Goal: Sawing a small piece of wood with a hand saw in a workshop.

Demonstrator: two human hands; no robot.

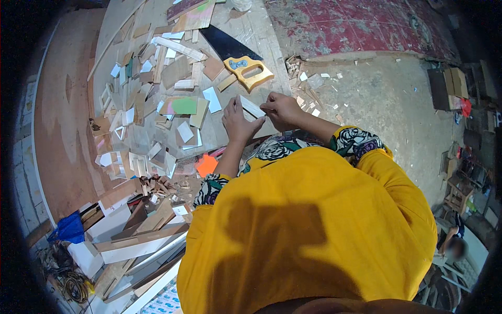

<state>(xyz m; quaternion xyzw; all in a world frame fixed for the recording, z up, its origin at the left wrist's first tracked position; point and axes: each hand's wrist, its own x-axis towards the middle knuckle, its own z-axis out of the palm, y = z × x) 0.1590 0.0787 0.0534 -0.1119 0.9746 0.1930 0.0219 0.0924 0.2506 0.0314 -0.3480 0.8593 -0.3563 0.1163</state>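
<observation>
Over the near edge of the work board, both hands are at a short strip of wood with a white face [252, 107]. My left hand [238, 123] grips it from the left, fingers along its far end and thumb reaching toward its near end. My right hand [283, 111] pinches at the strip's right end, its fingers curled; whether a smaller thing is in that pinch is hidden. Just beyond the hands lies a handsaw with a yellow wooden handle [262, 76] and a dark blade [225, 43]. A white rectangular piece [212, 99] rests left of my left hand.
Many wood and white offcuts [178, 73] litter the board's left side, among them a green-marked piece [184, 105]. An orange piece [206, 165] lies by my left forearm. Longer planks [141, 243] pile up at lower left. Another person [454, 243] is at far right.
</observation>
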